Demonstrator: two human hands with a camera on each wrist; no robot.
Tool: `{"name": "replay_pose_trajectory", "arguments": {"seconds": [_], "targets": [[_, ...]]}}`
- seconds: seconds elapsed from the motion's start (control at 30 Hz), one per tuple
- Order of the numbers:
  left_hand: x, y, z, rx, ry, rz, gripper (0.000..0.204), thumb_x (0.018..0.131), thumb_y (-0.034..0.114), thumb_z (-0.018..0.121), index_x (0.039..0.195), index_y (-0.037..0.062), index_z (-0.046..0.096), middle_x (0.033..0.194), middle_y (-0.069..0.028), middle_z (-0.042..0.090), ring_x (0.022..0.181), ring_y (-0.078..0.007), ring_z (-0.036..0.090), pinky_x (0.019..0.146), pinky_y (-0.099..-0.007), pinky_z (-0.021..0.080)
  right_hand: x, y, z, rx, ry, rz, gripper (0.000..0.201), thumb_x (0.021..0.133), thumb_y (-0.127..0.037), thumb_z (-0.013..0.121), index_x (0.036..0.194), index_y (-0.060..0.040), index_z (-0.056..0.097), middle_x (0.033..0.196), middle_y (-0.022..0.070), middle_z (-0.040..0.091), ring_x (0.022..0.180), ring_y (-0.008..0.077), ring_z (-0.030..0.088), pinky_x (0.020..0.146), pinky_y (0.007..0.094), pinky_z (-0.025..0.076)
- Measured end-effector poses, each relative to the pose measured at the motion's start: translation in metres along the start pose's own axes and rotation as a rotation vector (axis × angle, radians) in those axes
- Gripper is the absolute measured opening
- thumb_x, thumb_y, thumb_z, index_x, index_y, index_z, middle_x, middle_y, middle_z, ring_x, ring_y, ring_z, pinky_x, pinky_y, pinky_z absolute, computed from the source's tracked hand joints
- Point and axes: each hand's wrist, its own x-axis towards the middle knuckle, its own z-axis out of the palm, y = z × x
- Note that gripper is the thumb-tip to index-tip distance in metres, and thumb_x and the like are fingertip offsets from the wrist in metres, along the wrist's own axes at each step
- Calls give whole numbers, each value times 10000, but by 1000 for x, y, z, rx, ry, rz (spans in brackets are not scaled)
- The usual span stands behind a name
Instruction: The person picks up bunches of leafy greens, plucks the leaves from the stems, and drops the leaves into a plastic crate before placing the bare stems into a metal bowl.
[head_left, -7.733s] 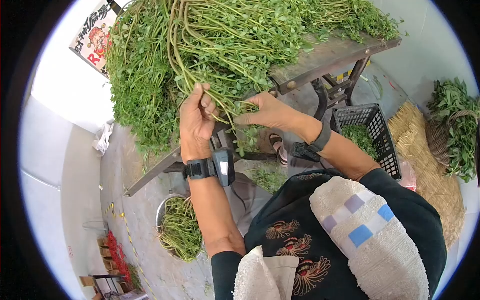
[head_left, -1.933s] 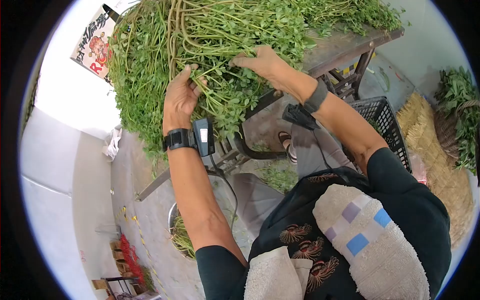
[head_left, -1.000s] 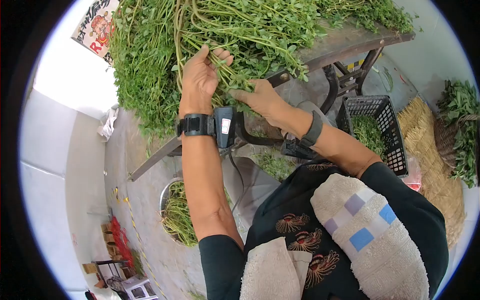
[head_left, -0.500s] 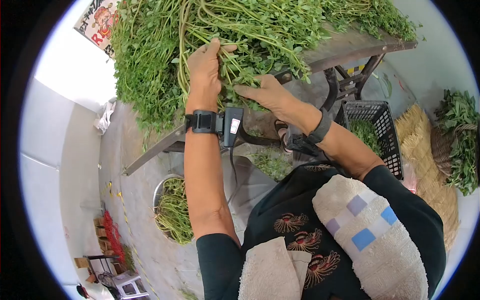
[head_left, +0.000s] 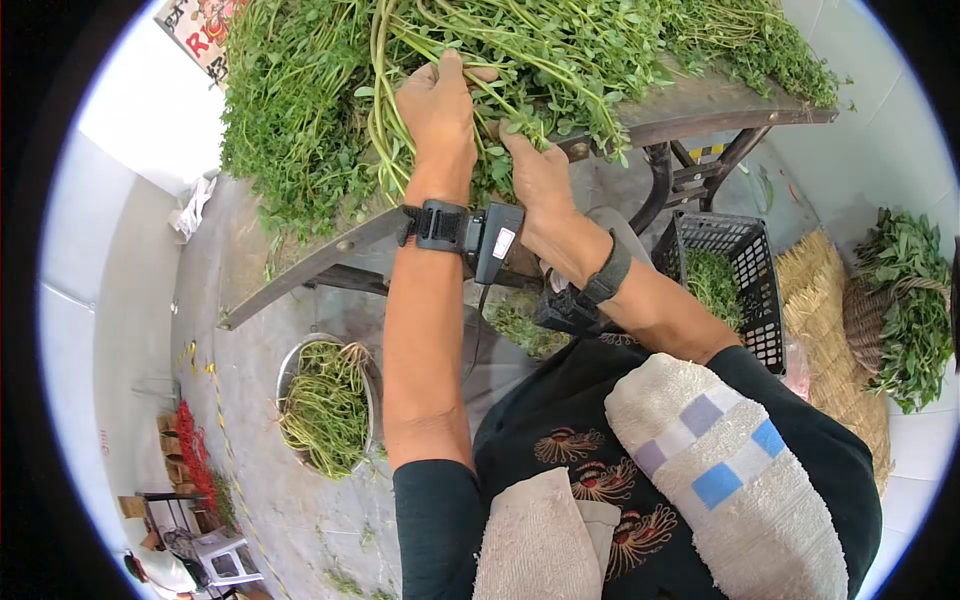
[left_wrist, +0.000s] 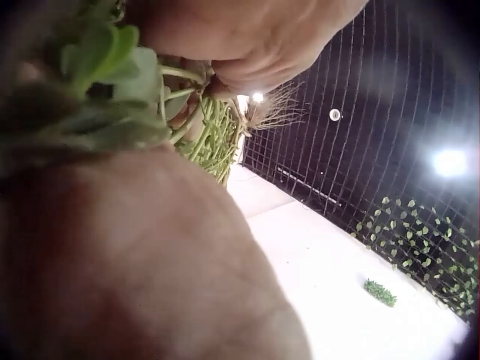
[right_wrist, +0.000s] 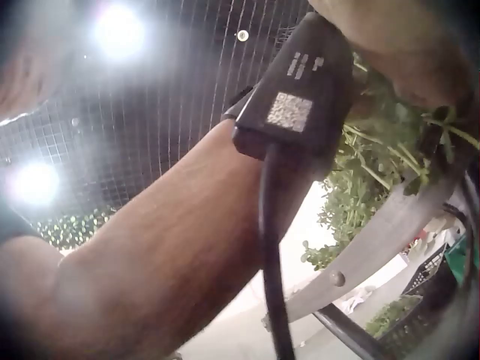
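A big heap of leafy green stems that look like purslane (head_left: 300, 110) covers the table, with thick stems running toward the person. The left hand (head_left: 440, 115) grips several of these stems near the table's front edge, back of the hand upward. Close on its right, the right hand (head_left: 545, 185) pinches at the leafy ends, its thumb upward and its other fingers mostly hidden. In the left wrist view, leaves and stems (left_wrist: 176, 112) show between the hands, with thin roots (left_wrist: 274, 109) behind. The left wrist's device (right_wrist: 292, 97) blocks much of the right wrist view.
The table's metal edge (head_left: 350, 245) runs below the hands. A metal bowl (head_left: 372, 400) of stems stands on the floor at left. At right are a black crate (head_left: 765, 290) with greens, a straw mat (head_left: 815, 330) and a woven basket (head_left: 868, 310) of leafy plants.
The right hand has come down from the heap to beside the left hand, which has turned its back upward and shifted right. The view has moved, showing more of the bowl.
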Motion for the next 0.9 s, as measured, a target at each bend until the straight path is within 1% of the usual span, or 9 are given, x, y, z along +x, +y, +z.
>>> {"name": "replay_pose_trajectory", "arguments": {"seconds": [0.03,0.2,0.27,0.3,0.37,0.57,0.77,0.83,0.9], "targets": [[-2,0,2,9,18,17,235,922,175,488,832,-22,578,766,-135,674,598,-112,538,564,-244,440,-1,-3,2,-14,55,93,181,852,-197,599,923,-31,621,752,-19,552,635,83,473,565,257,389],[-6,1,5,-12,41,49,231,916,165,488,807,-14,586,749,-123,672,602,-112,538,567,-251,435,-6,-9,6,-14,85,125,177,853,-203,590,902,-37,625,731,-15,535,611,90,454,555,271,381],[-6,0,8,11,107,166,338,908,186,483,624,23,567,634,-88,652,439,-63,398,415,-230,317,-3,-5,5,-32,83,120,175,852,-198,589,898,-33,629,732,-15,538,607,90,449,554,273,377],[-6,0,6,9,111,166,338,908,186,483,624,23,567,634,-88,652,439,-63,398,415,-230,317,1,1,3,-50,79,45,178,853,-195,588,895,-28,632,735,-14,545,610,88,452,556,265,374],[-6,-1,1,63,79,103,239,904,179,514,758,8,597,709,-101,671,540,-90,519,509,-232,428,1,4,3,-70,74,-29,181,853,-192,586,892,-23,635,738,-13,553,613,85,455,559,256,370],[-4,-5,0,124,98,172,251,899,195,522,735,19,595,691,-95,671,511,-81,510,483,-221,430,2,8,1,-99,70,-98,182,859,-181,575,914,-17,632,789,-9,581,661,78,473,578,244,374],[-10,-2,-4,145,92,138,238,901,199,520,779,15,610,729,-99,678,532,-87,526,497,-228,445,-2,10,1,-134,44,-103,161,872,-164,562,896,-24,637,796,-18,581,664,71,477,576,238,375],[-10,-1,-5,79,78,94,235,903,202,519,806,7,607,735,-97,679,539,-94,535,502,-231,449,-2,9,-7,-106,-74,-114,199,887,-233,573,947,-57,643,667,-36,502,528,79,469,475,242,394],[-9,-2,-6,6,75,48,235,905,205,518,833,-1,605,741,-95,680,547,-101,543,508,-235,453,-1,-1,-24,-119,-55,-44,195,886,-239,575,940,-65,644,687,-34,518,530,87,481,481,246,395]]}}
